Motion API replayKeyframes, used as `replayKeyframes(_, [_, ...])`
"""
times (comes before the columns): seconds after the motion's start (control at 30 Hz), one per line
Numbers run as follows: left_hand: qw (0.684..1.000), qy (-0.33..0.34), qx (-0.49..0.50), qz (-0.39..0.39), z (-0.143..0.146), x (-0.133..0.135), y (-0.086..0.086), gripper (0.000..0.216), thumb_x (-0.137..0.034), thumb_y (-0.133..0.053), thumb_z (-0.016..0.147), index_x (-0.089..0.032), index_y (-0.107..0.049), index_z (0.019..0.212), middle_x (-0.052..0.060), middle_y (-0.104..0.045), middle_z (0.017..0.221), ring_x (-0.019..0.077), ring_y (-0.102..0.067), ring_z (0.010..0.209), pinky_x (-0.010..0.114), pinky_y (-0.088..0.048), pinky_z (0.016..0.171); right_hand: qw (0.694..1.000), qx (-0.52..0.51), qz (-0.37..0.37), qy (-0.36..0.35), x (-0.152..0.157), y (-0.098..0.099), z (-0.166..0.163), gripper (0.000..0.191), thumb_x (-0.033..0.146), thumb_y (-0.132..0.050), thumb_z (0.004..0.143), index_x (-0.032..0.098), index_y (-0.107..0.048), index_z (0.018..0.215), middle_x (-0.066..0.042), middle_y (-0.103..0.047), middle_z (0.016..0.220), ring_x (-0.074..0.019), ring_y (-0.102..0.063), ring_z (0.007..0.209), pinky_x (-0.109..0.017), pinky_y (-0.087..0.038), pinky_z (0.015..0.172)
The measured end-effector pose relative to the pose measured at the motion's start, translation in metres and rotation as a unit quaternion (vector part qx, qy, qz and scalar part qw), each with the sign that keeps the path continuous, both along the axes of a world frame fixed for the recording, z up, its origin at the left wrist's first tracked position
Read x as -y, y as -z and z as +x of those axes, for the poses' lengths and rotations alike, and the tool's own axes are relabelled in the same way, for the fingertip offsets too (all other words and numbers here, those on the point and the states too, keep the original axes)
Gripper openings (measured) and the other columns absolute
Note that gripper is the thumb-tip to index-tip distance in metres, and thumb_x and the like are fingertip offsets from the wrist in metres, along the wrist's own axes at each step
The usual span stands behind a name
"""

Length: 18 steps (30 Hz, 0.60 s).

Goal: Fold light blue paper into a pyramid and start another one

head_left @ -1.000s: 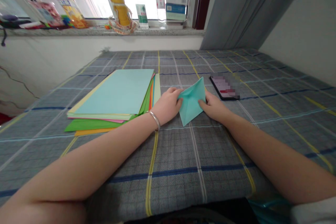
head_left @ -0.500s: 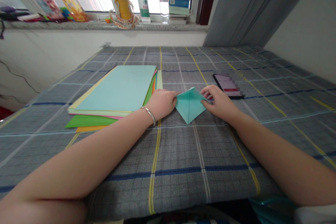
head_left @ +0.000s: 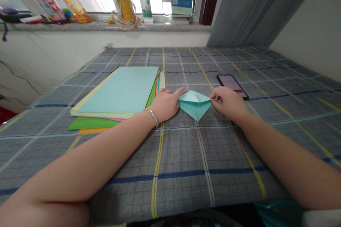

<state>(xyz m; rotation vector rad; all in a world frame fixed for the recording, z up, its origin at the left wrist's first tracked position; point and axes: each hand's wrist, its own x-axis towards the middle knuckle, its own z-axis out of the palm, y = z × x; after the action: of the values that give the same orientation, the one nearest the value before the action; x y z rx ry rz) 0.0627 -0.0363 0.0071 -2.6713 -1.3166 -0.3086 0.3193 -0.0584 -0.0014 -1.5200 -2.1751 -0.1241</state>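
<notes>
A folded turquoise paper [head_left: 195, 108] lies between my two hands over the checked cloth, a pale flap along its top and a point toward me. Its right corner is pinched between the thumb and fingers of my right hand [head_left: 229, 101]. At the left corner my left hand [head_left: 165, 104], with a silver bangle at the wrist, grips the edge; its index finger sticks out above the paper and the other fingers are curled. The exact hold of the left thumb is hidden.
Left of my hands lies a stack of coloured paper sheets [head_left: 119, 88], pale blue on top. A phone [head_left: 234, 87] rests behind my right hand. The grey checked cloth [head_left: 181, 156] covers the table. Bottles and boxes, among them a yellow bottle [head_left: 125, 7], stand on the windowsill.
The paper has turned and its upper part now shows as a flattened, lighter flap. My right hand has moved slightly right. My left index finger has lifted and stretched out.
</notes>
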Motion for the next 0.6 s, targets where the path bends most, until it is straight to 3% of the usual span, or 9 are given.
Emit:
replayKeyframes(0.1, [1.0, 0.003, -0.026, 0.002, 0.0, 0.002, 0.001, 0.049, -0.021, -0.04, 0.091, -0.016, -0.049, 0.138, 0.01, -0.067, 0.082, 0.0245, -0.063, 0.082, 0.038, -0.039, 0.086, 0.999, 0.05, -0.006, -0.011, 0.002, 0.001, 0.0, 0.006, 0.018, -0.057, 0.078, 0.023, -0.057, 0.075, -0.002, -0.062, 0.08, -0.0199, -0.057, 0.077, -0.03, -0.036, 0.058])
replayKeyframes(0.27, [1.0, 0.017, -0.012, 0.007, 0.001, 0.001, 0.006, 0.048, -0.023, -0.043, 0.09, -0.017, -0.05, 0.137, 0.01, -0.069, 0.087, 0.0241, -0.063, 0.085, 0.037, -0.038, 0.086, 0.998, 0.067, -0.012, -0.005, 0.005, 0.0, -0.004, 0.008, 0.015, -0.057, 0.077, 0.022, -0.056, 0.081, -0.003, -0.064, 0.085, -0.0207, -0.059, 0.079, -0.032, -0.039, 0.061])
replayKeyframes(0.4, [0.999, 0.03, -0.009, 0.01, 0.002, 0.001, 0.007, 0.048, -0.023, -0.043, 0.091, -0.019, -0.05, 0.138, 0.009, -0.072, 0.092, 0.0245, -0.063, 0.089, 0.038, -0.037, 0.086, 0.997, 0.071, 0.021, -0.018, 0.009, -0.003, -0.009, 0.002, 0.021, -0.057, 0.083, 0.022, -0.058, 0.085, -0.005, -0.065, 0.088, -0.0234, -0.059, 0.087, -0.033, -0.04, 0.065])
replayKeyframes(0.6, [0.998, 0.044, -0.041, 0.035, 0.001, 0.001, 0.008, 0.047, -0.022, -0.041, 0.094, -0.021, -0.047, 0.141, 0.009, -0.072, 0.095, 0.0241, -0.062, 0.088, 0.039, -0.036, 0.086, 0.988, 0.112, 0.101, -0.028, 0.014, -0.007, -0.013, 0.016, 0.03, -0.052, 0.091, 0.022, -0.065, 0.085, -0.006, -0.068, 0.085, -0.0233, -0.058, 0.085, -0.034, -0.039, 0.064])
